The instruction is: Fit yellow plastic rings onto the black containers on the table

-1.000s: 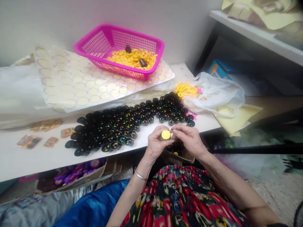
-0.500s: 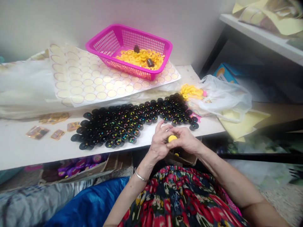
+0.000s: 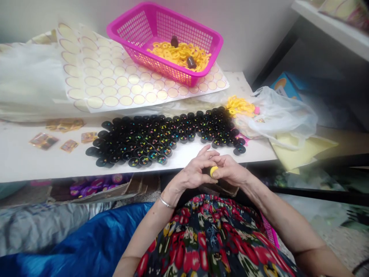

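Observation:
Both hands meet just in front of the table's near edge. My left hand (image 3: 194, 169) is closed around a small dark cup (image 3: 206, 170), mostly hidden by the fingers. A round yellow cap (image 3: 213, 171) sits at the end of that cup. My right hand (image 3: 232, 171) pinches the cap, its thumb against the yellow face. Whether the cap is fully seated I cannot tell. Beyond the hands, many small black cups (image 3: 147, 148) stand in a dense group on the white table (image 3: 184, 156), with bright coloured bits inside them.
A pink basket (image 3: 184, 79) holding yellow rings (image 3: 181, 54) and two dark cups stands on sticker sheets (image 3: 115, 90). Yellow pieces (image 3: 240, 105) and a plastic bag (image 3: 282, 111) lie at right. Small packets (image 3: 43, 141) lie at left. Purple items (image 3: 92, 186) fill a box below.
The view has tilted down, so table and basket sit higher in the picture. The yellow cap has turned from facing up to leaning sideways, with the dark cup showing beside it.

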A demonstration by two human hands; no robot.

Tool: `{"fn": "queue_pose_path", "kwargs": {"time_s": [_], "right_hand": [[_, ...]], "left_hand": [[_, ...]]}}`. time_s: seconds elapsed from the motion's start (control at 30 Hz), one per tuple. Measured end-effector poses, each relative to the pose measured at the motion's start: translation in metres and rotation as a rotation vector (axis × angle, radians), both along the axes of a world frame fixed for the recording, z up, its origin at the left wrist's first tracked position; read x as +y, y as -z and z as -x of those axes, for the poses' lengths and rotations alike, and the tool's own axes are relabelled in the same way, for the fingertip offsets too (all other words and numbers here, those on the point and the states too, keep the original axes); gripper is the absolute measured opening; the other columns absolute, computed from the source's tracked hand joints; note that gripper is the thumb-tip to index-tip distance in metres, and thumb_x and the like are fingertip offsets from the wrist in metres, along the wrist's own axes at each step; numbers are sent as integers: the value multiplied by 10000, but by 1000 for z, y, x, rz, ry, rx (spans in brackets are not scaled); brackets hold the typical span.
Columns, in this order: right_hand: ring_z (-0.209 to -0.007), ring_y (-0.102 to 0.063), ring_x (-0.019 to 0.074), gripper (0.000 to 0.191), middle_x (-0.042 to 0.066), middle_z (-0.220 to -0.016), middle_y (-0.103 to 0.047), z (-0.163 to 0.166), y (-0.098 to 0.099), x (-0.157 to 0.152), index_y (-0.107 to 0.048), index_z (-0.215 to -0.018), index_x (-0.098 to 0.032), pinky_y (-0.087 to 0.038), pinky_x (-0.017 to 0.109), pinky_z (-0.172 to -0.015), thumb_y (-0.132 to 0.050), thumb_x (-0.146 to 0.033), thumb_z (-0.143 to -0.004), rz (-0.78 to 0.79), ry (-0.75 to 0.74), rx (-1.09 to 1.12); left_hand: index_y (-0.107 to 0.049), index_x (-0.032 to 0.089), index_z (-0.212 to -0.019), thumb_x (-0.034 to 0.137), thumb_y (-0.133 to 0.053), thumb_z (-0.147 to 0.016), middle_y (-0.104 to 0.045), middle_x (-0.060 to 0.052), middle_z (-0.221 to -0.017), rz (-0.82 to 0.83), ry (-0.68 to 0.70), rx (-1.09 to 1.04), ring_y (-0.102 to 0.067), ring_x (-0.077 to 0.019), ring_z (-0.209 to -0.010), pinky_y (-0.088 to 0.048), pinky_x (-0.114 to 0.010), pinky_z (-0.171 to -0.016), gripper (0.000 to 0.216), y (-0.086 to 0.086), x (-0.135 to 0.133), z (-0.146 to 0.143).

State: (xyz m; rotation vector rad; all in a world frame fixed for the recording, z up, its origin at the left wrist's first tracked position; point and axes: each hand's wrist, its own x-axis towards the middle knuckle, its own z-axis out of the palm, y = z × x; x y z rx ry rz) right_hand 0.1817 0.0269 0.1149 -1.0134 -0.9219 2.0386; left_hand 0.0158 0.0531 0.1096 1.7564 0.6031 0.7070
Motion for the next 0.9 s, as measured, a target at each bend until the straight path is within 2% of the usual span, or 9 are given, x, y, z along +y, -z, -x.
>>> {"fn": "queue_pose_path", "kwargs": {"time_s": [0.1,0.17,0.27,0.33,0.4,0.47,0.53,0.77,0.9], "right_hand": [[-631,-568,124,434,42,-791,-622,9,7,-9,-660,-887,-130,-484,238,-542,-773,-410,-575,29,156,81],[-620,-584,130,475,50,-798,-620,15,11,-13,-637,-917,-143,-516,273,-575,-698,-524,-640,59,204,107],[-594,-576,123,444,41,-762,-595,17,11,-16,-610,-918,-146,-521,285,-574,-569,-557,-754,2,212,-45],[-628,-560,115,387,39,-834,-581,14,7,-16,-596,-976,-163,-506,270,-581,-575,-495,-778,-178,269,-254],[-692,-540,115,356,40,-946,-549,9,-1,-17,-582,-1052,-198,-489,266,-619,-631,-395,-760,-437,293,-449],[-756,-526,132,330,48,-977,-524,3,-10,-16,-581,-1081,-212,-473,285,-675,-631,-298,-767,-669,219,-591],[-785,-518,146,273,55,-948,-525,-3,-18,-14,-589,-1063,-202,-458,298,-698,-590,-235,-792,-799,117,-684],[-824,-540,160,213,60,-930,-583,-12,-25,-11,-569,-1041,-177,-452,298,-744,-511,-218,-841,-838,-139,-727],[-831,-560,160,282,60,-969,-578,-11,-17,-15,-547,-1100,-182,-467,292,-733,-547,-259,-829,-750,-81,-675]], "left_hand": [[-693,232,-965,247,-788,-574,-537,-90,-1243,56,-70,-51,-256,-292,-1336,-208,-515,-1080,403,1,0,-2],[-697,208,-947,274,-788,-574,-558,-104,-1196,42,-166,-78,-319,-284,-1297,-238,-487,-1073,389,2,1,-3],[-714,187,-841,301,-795,-558,-578,-104,-1122,-18,-314,-56,-432,-270,-1173,-322,-437,-1019,316,3,0,-3],[-712,186,-840,316,-785,-572,-598,-87,-1042,10,-373,-41,-512,-235,-1031,-391,-386,-937,307,3,-2,-2],[-705,174,-874,328,-761,-608,-623,-62,-919,107,-364,-41,-558,-190,-876,-433,-322,-836,313,2,-5,-1],[-698,159,-915,330,-748,-624,-632,-39,-836,204,-313,-31,-567,-164,-789,-438,-277,-766,341,1,-8,-1],[-689,156,-946,318,-757,-606,-635,-28,-838,259,-296,-12,-565,-162,-789,-431,-258,-748,383,2,-11,-1],[-672,121,-879,273,-722,-617,-593,6,-708,482,-140,46,-529,-129,-675,-418,-225,-633,306,10,-13,4],[-609,142,-947,227,-698,-630,-578,11,-769,533,-215,-71,-517,-111,-699,-411,-210,-649,339,11,-14,4]]}}
